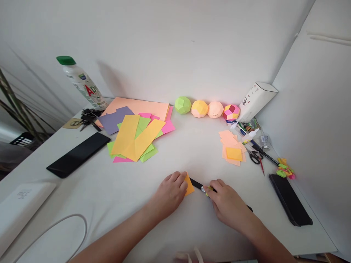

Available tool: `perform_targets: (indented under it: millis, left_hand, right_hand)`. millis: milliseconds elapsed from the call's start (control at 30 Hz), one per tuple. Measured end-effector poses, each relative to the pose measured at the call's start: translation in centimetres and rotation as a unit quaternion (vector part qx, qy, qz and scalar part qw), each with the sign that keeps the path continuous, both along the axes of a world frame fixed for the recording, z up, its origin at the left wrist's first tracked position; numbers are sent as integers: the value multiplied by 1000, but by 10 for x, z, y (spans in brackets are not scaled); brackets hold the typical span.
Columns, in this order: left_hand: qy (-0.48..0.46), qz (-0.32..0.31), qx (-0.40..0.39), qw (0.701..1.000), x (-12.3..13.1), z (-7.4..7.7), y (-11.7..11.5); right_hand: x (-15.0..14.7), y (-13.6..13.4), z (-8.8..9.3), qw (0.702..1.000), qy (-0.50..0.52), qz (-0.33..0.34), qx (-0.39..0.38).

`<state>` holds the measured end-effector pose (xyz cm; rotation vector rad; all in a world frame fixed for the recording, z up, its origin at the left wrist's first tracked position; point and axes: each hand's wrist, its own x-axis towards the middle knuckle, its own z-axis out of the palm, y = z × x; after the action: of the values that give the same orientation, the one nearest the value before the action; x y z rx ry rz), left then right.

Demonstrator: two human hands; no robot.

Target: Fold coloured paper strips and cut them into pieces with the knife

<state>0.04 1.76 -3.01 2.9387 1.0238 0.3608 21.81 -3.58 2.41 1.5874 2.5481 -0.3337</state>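
Note:
My left hand point(170, 193) presses a small folded orange paper point(189, 185) against the white table point(104, 190), fingers curled over its left part. My right hand point(225, 203) grips a black tool with a silver and yellow part point(197, 184); its dark tip reaches the paper's right edge. The tool's far end shows behind my wrist point(249, 208). Both hands sit at the table's near middle.
Coloured paper sheets point(135, 137) lie at the back left, small peach and orange squares point(232, 149) at the right. Paper balls point(199, 108), a white box point(256, 99), scissors point(255, 156), pens, a bottle point(82, 82), keys point(89, 117), two black phones point(78, 154) point(290, 199) surround them.

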Motion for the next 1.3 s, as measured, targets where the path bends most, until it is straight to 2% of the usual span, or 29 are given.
perform_targets:
  millis: [300,467,667,800,1000,1200,1300]
  left_hand:
    - [3,3,11,1000,1,0,0]
    - [-2,8,17,1000,0,-1,0]
    - [-23,5,-21,1000,2,2,0]
    - [-36,11,-43,998,0,6,1]
    - [-41,-58,-88,994,-13,12,10]
    - [36,-12,-77,996,-13,10,7]
    - [15,-7,-53,998,-9,8,4]
  right_hand:
    - [-4,5,-2,1000,-6,-8,4]
    - [-9,8,-6,999,-7,-9,33]
    - [-12,13,-16,997,10,-24,76]
    - [-8,20,-21,993,48,-45,100]
    - [9,29,-23,980,131,-92,118]
    - [17,30,-24,967,192,-121,114]
    - [18,29,-23,968,192,-120,110]
